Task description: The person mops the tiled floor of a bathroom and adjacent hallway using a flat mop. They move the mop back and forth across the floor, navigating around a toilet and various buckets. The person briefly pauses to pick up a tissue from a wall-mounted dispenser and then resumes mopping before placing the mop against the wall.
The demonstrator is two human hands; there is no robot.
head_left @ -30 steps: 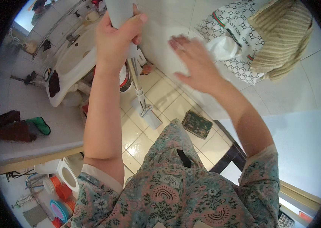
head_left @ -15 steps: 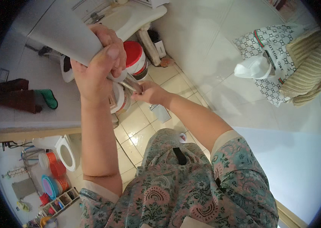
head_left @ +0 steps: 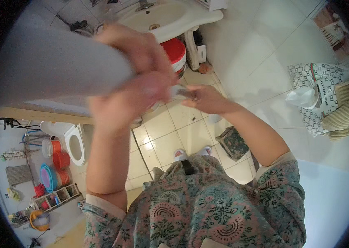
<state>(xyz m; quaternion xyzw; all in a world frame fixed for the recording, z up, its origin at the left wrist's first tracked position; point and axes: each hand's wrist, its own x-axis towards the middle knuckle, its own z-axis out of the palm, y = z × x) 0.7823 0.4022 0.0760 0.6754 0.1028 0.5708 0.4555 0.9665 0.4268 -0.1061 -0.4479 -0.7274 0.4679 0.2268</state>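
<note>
pole (head_left: 71, 62): slanted, thick grey part at upper left near the lens, thin part toward mid-frame. left hand (head_left: 141, 89): fingers wrapped about the thick part, blurred. right hand (head_left: 207, 99): fingers curled closely round the thin part; how firm, unclear.

risks (judgement): a careless swing of the long thick part could strike the basin (head_left: 207, 18); cause, little room. a loose right grip could let the thin part slip and the lower end knock the bucket (head_left: 174, 51) or the dark block (head_left: 233, 143). shiny floor (head_left: 170, 138), if wet, could slide the slippers (head_left: 180, 154).

count: pole 1, hands 2, basin 1, red-topped bucket 1, dark block 1, slippers 2, toilet (head_left: 74, 130) 1, patterned bag (head_left: 301, 74) 1, ribbed cloth (head_left: 341, 113) 1. far-left tubs overlap; no sure count.
</note>
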